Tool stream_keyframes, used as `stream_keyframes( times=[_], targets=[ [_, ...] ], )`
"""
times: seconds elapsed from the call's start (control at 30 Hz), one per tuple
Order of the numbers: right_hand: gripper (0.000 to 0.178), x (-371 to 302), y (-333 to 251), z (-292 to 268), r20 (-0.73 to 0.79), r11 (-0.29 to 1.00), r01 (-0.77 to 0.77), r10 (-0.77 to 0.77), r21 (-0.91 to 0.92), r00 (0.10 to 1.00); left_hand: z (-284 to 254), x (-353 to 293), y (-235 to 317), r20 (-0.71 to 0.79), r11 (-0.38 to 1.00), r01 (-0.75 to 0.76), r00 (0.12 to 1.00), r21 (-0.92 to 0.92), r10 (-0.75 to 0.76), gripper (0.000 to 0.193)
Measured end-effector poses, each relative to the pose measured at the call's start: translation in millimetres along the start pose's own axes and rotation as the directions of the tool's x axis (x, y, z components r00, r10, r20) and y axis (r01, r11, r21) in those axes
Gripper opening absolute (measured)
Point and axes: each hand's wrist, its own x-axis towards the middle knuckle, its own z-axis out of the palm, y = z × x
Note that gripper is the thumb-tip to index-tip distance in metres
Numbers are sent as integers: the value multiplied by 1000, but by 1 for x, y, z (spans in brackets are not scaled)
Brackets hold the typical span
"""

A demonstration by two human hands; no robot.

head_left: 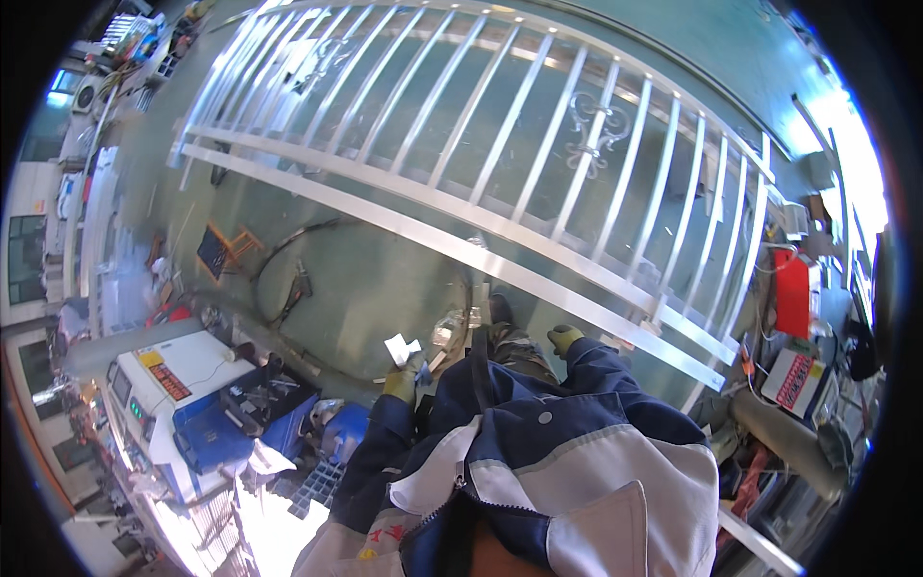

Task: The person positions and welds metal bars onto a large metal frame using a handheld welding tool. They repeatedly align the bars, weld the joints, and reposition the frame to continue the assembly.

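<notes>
My left hand, in a yellow-green work glove, is closed on a small white angular piece. Glare hides whether that piece is paper or metal. In a matching glove, my right hand hangs beside my leg with its fingers curled, and nothing shows in it. Ahead of both hands stretches a long silvery metal railing with many upright bars and a scroll ornament. A separate-looking long pale bar runs along its near side, between the railing and my feet.
To the left stand a white machine and a blue case with black tools on top. A dark cable loops over the green floor near a small orange-framed stand. At right are a red box and a thick tube.
</notes>
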Motion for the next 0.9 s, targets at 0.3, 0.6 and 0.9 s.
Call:
stream_keyframes(
  times=[0.3,0.6,0.9],
  targets=[
    [57,36,-119,5,-55,910,406,-411,-83,910,21,-15,51,38,968,60,998,-244,-52,29],
    [47,-13,-212,59,274,885,465,-444,-15,853,-23,40,54,115,912,152,986,-380,-117,35],
    [56,-58,-364,176,492,758,623,-624,193,607,-75,123,141,442,895,158,896,-417,48,53]
  ],
)
